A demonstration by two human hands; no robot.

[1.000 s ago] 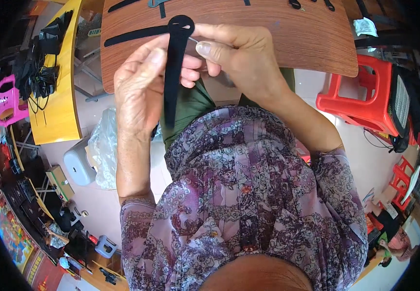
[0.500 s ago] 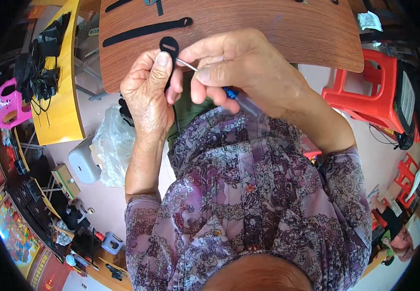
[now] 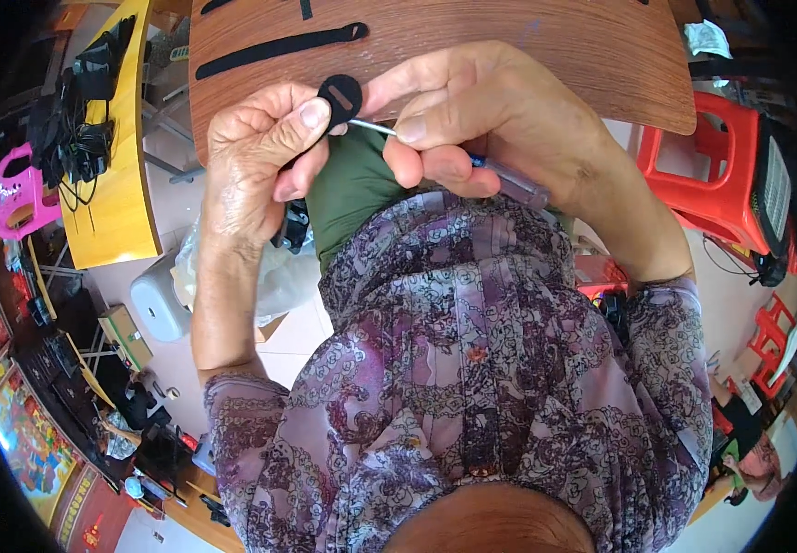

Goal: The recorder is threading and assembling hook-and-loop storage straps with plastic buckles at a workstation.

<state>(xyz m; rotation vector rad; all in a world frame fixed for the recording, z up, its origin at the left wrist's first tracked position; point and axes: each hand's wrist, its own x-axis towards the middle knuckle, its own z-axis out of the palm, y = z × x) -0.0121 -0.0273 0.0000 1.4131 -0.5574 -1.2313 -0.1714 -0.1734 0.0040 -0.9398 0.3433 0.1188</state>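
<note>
Between the thumb and fingers of my left hand [image 3: 256, 161] is a black fabric strap [image 3: 350, 88], its round, slotted end pointing up. The rest of this strap is mostly hidden by the hand. My right hand [image 3: 509, 106] is closed around a screwdriver [image 3: 514, 182] with a thin metal shaft and a clear, bluish handle. The shaft runs left toward the strap's round end, and its tip is hidden behind that end, so I cannot tell whether it touches. My right index finger reaches to the strap's right edge. Both hands are above my lap, at the table's near edge.
On the brown wooden table [image 3: 592, 83] lies another black strap [image 3: 279, 52], with more at the far edge. A yellow table [image 3: 113, 212] at left carries black cables [image 3: 76, 138]. Red plastic stools [image 3: 707, 198] stand at right. A grey bin [image 3: 159, 300] and clear plastic bag [image 3: 269, 276] are on the floor.
The strap's round end has tilted and shifted slightly right, its slot now slanting more steeply. My left wrist has moved left. My right hand has moved a little right with the screwdriver.
</note>
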